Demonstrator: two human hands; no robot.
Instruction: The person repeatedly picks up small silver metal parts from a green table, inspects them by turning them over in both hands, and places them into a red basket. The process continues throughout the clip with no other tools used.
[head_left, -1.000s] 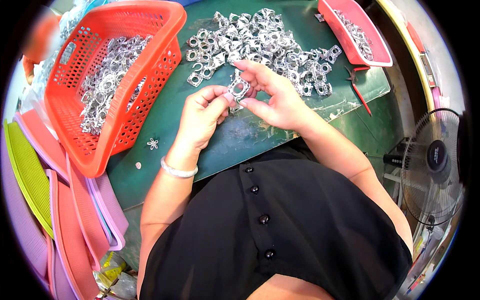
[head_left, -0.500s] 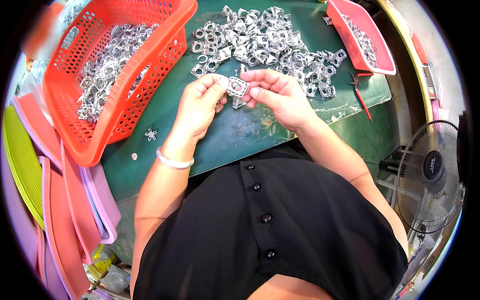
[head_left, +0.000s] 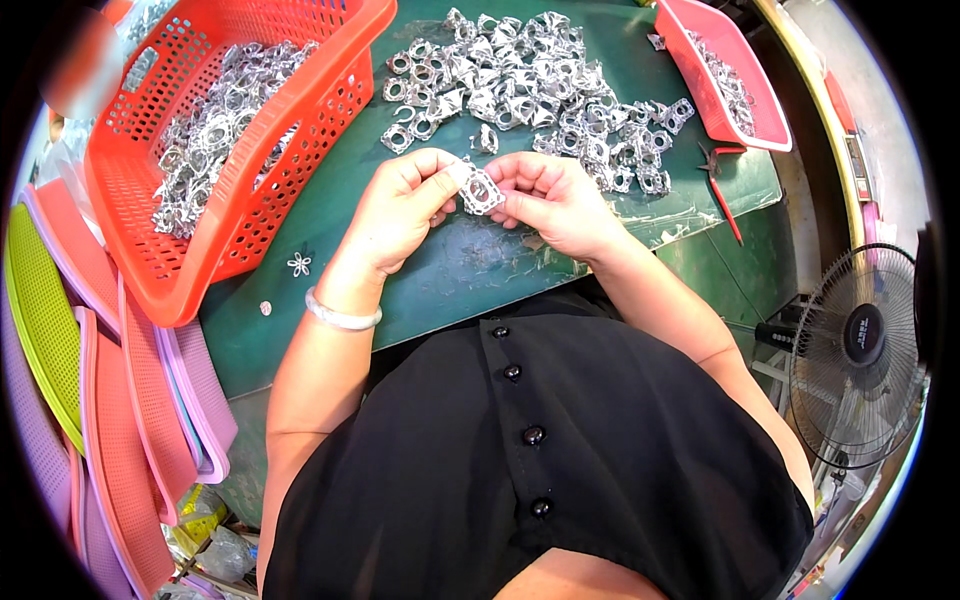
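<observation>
Between my two hands is a small silvery metal piece (head_left: 483, 197) with an openwork frame and a hole in its middle. My left hand (head_left: 408, 205) pinches its left side between thumb and fingers, and my right hand (head_left: 555, 205) grips its right side. Just beyond my fingertips a single similar piece (head_left: 486, 139) lies on the green table (head_left: 420, 290). Farther back spreads a heap of such silvery pieces (head_left: 520, 75), several of them tangled together. The fingers partly cover the edges of the held piece.
A red perforated basket (head_left: 250, 215) of metal pieces stands at the left, above stacked coloured baskets (head_left: 130, 440). At the far right sits a pink tray (head_left: 765, 125) with more pieces. Red-handled pliers (head_left: 724, 205) lie near the table edge. A fan (head_left: 858, 340) stands right.
The metal piece has been turned between my fingers and now hangs more upright, slightly lower. My hands stay close together around it.
</observation>
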